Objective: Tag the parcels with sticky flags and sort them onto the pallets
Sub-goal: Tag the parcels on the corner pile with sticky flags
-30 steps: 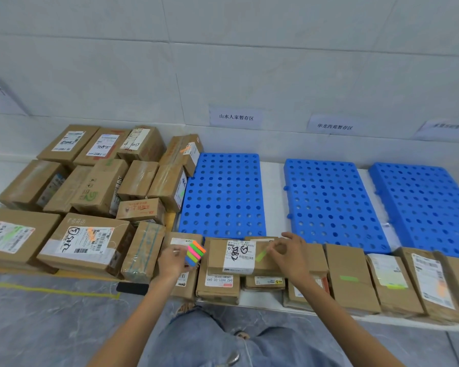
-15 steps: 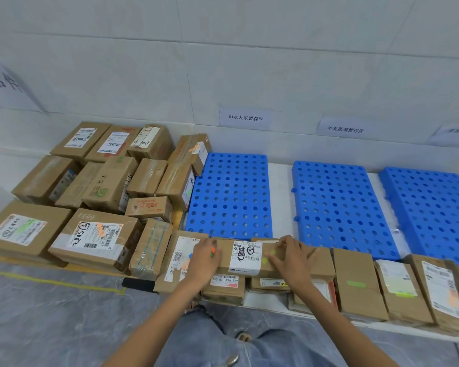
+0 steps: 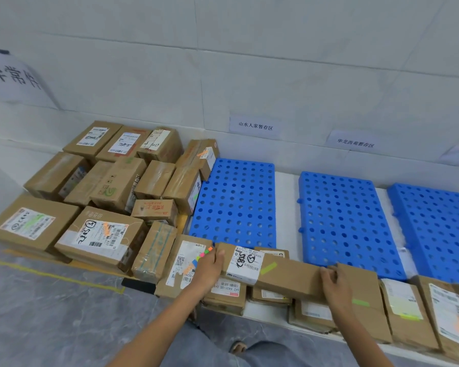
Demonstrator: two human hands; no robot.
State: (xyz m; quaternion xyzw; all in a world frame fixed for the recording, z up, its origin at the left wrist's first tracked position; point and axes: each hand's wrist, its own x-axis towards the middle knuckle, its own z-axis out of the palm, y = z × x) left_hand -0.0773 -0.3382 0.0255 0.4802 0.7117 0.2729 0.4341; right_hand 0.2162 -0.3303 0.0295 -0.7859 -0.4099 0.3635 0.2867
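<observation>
A long brown parcel (image 3: 284, 274) with a white label and a green sticky flag (image 3: 268, 268) lies on top of the front row of parcels. My left hand (image 3: 208, 268) grips its left end and also holds a pad of coloured sticky flags (image 3: 203, 254). My right hand (image 3: 333, 283) grips the parcel's right end. Behind it three blue perforated pallets lie side by side: the left pallet (image 3: 236, 202), the middle pallet (image 3: 345, 221) and the right pallet (image 3: 435, 223), all bare.
A pile of brown parcels (image 3: 104, 197) fills the floor at the left. More flagged parcels (image 3: 408, 308) line the front edge to the right. Paper signs (image 3: 255, 127) hang on the white wall above the pallets. My knee in jeans shows at the bottom.
My right hand finished pressing the green flag and slid to the parcel's right end. My left hand came onto the left end with the flag pad. The parcel now sits slanted.
</observation>
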